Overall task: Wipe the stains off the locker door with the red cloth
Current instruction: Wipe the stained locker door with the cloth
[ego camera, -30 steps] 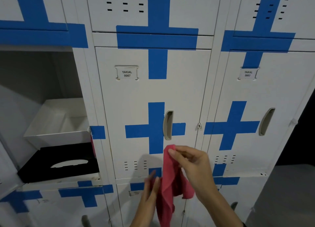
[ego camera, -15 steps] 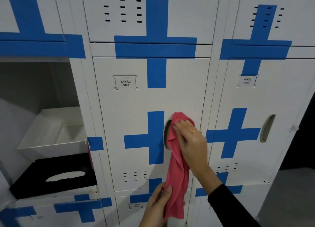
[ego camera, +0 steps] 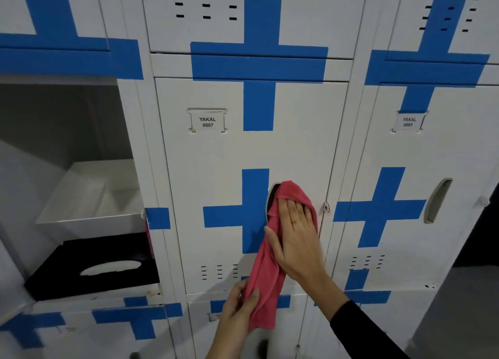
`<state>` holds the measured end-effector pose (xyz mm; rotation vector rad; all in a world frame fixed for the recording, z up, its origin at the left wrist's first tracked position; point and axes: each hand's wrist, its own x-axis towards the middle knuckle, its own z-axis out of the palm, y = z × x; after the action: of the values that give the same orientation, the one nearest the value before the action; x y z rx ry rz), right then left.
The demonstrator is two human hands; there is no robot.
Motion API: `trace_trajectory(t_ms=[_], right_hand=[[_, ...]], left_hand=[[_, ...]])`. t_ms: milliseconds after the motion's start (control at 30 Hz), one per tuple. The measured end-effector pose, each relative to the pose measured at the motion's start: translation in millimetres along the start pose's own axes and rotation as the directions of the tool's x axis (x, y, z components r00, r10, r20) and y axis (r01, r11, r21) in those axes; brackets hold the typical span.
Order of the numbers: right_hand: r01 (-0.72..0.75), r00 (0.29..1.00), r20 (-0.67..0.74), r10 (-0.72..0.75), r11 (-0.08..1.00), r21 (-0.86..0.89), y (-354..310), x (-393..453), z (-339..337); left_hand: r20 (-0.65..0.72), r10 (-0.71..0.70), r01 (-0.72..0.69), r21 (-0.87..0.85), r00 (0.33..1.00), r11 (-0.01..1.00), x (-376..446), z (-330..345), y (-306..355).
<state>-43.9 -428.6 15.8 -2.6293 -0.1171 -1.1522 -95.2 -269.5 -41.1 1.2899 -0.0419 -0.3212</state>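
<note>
Red cloth (ego camera: 266, 277) hangs crumpled, right hand (ego camera: 293, 240) pressing flat, left hand (ego camera: 237, 308) pinching its tail.

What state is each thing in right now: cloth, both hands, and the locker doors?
red cloth: pressed on the door at its top, hanging loose below
right hand: flat on the cloth
left hand: pinching the cloth's lower end
door 0007: closed
door 0003: closed
left locker: open
black tissue box: inside the left locker
</note>
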Motion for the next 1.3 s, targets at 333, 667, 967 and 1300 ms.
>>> trace_trajectory(t_ms=[333, 667, 967, 1300], right_hand=[[-0.002, 0.998, 0.07, -0.001, 1.0, 0.031, 2, -26, 7], [-0.05, 0.99, 0.136, 0.045, 0.998, 0.03, 5, -59, 26], [-0.136, 0.983, 0.132, 0.127, 0.989, 0.06, 1, -77, 44], [-0.074, 0.981, 0.185, 0.056, 0.993, 0.096, -39, -69, 56]], left_hand=[[-0.043, -0.003, 0.003, 0.009, 0.999, 1.0, -11, -11, -3], [-0.08, -0.025, 0.023, -0.022, 0.997, 0.999, -15, -25, -10], [-0.138, -0.046, 0.039, -0.052, 0.989, 0.998, -14, -34, -11], [-0.251, 0.027, -0.04, -0.049, 0.968, 0.998, -17, -40, -1]])
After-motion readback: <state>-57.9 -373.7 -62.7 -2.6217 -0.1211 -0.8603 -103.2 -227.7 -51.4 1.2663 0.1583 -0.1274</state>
